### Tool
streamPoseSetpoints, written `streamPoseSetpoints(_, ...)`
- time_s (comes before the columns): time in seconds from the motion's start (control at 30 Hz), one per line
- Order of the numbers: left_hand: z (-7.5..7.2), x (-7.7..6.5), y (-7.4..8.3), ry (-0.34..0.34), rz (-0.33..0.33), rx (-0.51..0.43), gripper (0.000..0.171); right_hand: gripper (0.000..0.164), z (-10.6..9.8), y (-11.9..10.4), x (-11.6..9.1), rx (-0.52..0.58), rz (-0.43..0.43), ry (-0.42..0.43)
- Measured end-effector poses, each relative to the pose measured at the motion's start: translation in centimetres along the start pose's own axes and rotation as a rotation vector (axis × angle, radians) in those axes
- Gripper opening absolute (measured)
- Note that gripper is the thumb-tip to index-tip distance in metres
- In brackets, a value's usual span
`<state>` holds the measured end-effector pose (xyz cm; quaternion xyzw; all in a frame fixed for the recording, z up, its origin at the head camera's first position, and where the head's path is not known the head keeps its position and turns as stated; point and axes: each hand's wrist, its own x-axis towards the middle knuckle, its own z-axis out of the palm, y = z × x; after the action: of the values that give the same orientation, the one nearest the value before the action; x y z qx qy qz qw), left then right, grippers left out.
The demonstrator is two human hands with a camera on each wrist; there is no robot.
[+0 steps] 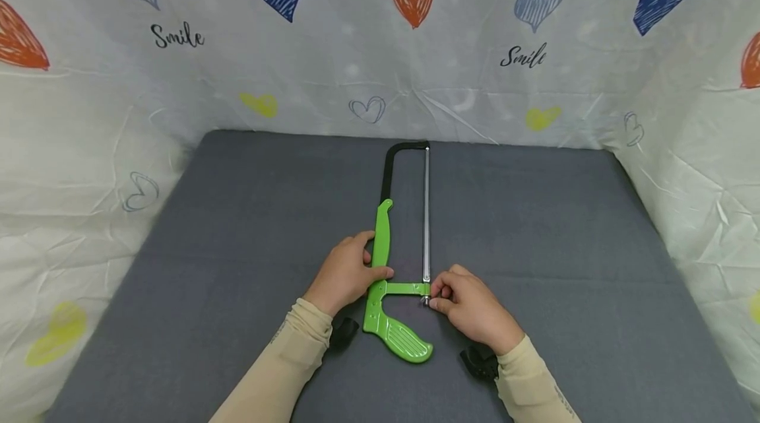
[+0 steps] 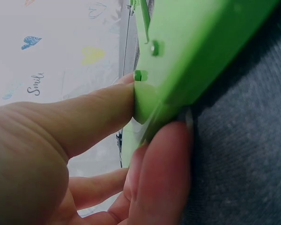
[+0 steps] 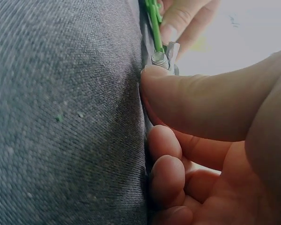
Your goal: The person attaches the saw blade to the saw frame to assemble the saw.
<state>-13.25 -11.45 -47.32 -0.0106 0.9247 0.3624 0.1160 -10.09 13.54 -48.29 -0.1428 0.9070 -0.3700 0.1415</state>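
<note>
A hacksaw [image 1: 380, 245] lies flat on the grey table, its bow toward the far edge. It has a green frame and handle, a black front bow and a straight metal blade strip [image 1: 426, 212] on the right. My left hand [image 1: 344, 271] holds the green frame between thumb and fingers, above the handle; the left wrist view shows the thumb on the frame's [image 2: 178, 61] upper side. My right hand [image 1: 475, 307] has thumb and forefinger at the small metal wing nut [image 1: 424, 301] below the blade's near end. In the right wrist view the thumb tip covers part of the screw end [image 3: 159, 59].
The grey cloth-covered table [image 1: 285, 192] stretches out on both sides of the hacksaw. A white sheet [image 1: 332, 53] printed with hearts hangs behind it and at both sides. Black wrist cameras sit under both wrists, close to the table.
</note>
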Motion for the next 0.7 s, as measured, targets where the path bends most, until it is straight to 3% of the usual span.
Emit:
streamPoseSetpoints(0.23,-0.02,0.09,0.03,0.003,-0.003,0.008,0.085,0.015,0.18,-0.2,0.1,-0.016,0.018,0.022)
streamPoseSetpoints(0.43,-0.07,0.05,-0.08,-0.003,-0.005,-0.011,0.084,0.015,-0.05,0.16,0.07,-0.016,-0.004,-0.011)
streamPoseSetpoints(0.7,-0.16,-0.06,0.04,0.001,0.001,-0.002,0.084,0.032,0.29,-0.24,0.08,0.003,0.042,0.037)
